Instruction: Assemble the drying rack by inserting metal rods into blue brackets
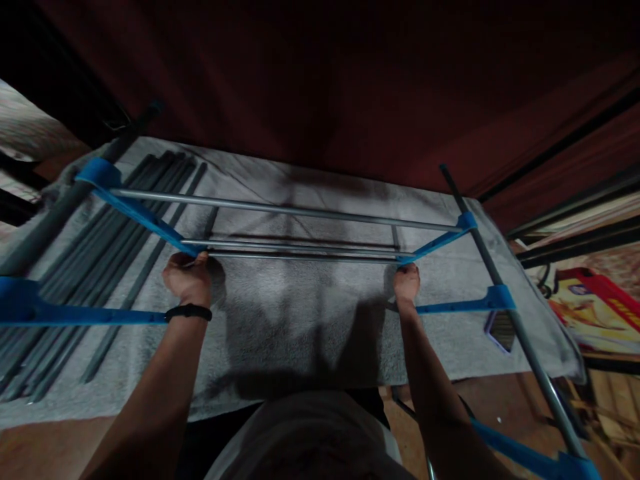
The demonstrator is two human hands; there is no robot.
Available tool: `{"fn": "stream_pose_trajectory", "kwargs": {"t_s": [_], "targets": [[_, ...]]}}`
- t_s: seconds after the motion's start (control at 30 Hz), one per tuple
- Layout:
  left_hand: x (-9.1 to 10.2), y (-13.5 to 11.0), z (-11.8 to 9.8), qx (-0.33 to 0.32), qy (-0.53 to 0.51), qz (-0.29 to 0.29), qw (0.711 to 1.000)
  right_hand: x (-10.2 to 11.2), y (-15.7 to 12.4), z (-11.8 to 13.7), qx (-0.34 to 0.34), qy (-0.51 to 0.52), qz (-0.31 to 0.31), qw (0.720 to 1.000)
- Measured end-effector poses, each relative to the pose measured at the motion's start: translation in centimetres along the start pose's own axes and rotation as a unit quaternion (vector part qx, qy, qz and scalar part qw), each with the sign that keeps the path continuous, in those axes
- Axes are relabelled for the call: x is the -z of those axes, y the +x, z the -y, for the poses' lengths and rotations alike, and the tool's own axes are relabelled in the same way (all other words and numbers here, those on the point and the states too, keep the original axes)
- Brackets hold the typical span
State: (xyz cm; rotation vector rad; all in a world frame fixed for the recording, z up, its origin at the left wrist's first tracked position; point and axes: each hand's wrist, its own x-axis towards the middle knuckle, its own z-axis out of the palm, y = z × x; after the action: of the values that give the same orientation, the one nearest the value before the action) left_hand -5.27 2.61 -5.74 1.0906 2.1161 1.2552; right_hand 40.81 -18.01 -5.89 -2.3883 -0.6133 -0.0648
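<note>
A rack frame [280, 209] of grey metal rods and blue plastic connectors stands over a grey towel [300, 313]. My left hand [189, 277], with a black band on the wrist, is closed round the near left corner where a blue bar [145, 217] meets the rods. My right hand [406, 283] is closed on the near right corner by another blue bar [440, 241]. Two thin rods [300, 248] run between my hands, and a third rod lies farther back.
Several loose dark rods [95, 267] lie on the towel at the left. A grey upright pole [505, 300] runs down the right side with blue brackets. A purple-edged phone [500, 330] lies on the towel at right. A red and yellow box [595, 307] sits at far right.
</note>
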Motion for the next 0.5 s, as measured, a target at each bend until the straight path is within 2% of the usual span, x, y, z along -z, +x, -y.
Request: {"fn": "stream_pose_trajectory", "kwargs": {"t_s": [0.1, 0.3, 0.5], "targets": [[0.0, 0.0, -0.1, -0.005, -0.009, 0.006, 1.0, -0.1, 0.2, -0.3, -0.003, 0.033, 0.002, 0.999], [0.2, 0.4, -0.1, 0.031, -0.046, 0.025, 0.998, -0.2, 0.7, -1.2, 0.001, 0.101, 0.017, 0.995], [1.2, 0.0, 0.9, -0.009, -0.008, 0.018, 1.0, -0.2, 0.6, -1.8, 0.005, 0.148, 0.016, 0.989]]}}
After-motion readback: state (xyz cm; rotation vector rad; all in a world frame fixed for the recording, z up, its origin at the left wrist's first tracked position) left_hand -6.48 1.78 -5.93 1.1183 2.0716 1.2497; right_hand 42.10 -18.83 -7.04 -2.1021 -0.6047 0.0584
